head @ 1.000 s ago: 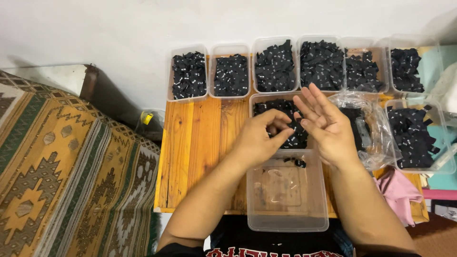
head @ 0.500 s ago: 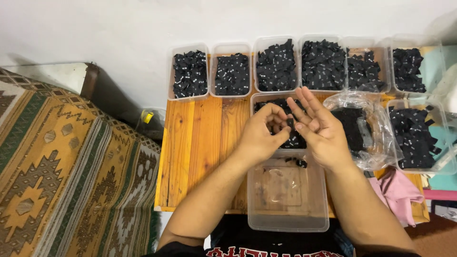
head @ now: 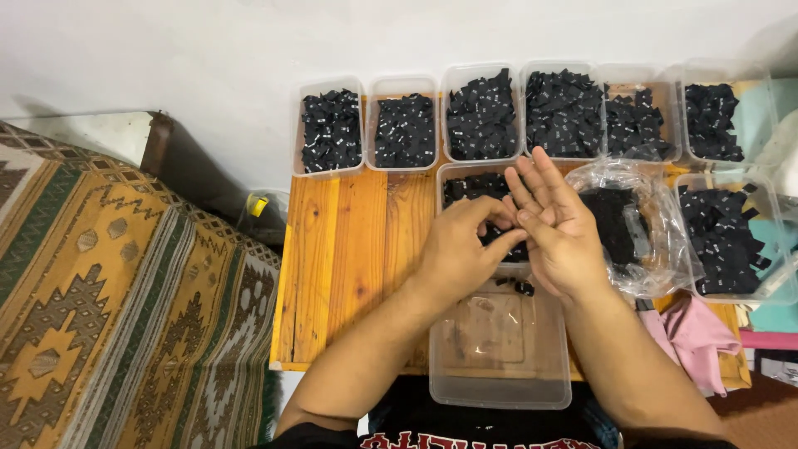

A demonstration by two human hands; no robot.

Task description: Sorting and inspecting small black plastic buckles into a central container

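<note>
head view, looking down on a wooden table [head: 349,266]. both hands meet over the tub [head: 470,187] of black tags just behind the near tub [head: 499,349].

left hand [head: 457,254]: fingers curled, tips drawn together against the right hand's fingers; something small and dark may be pinched there, cannot tell for sure. right hand [head: 561,229]: palm turned toward the left, fingers [head: 540,179] straight and close together, not clamped on anything visible.

vs. a second ago: the right hand was spread wider and tilted further right, fingers fanned; they have since drawn in and the hand has turned toward the left one. half a second ago the two were already nearly joined; now the left fingertips sit right at the right hand's fingers. the left hand has barely shifted.

near tub: clear, almost bare, a few black tags [head: 519,287] at its far edge just under the hands. same count as before, as far as can be seen.

behind: a row of six tubs [head: 332,129] heaped with black tags along the wall. right of the hands a clear bag [head: 644,233] with dark contents, then another tub [head: 723,237] of tags. pink cloth [head: 698,337] at the table's right corner. patterned rug [head: 108,299] to the left. all of these unmoved.
</note>
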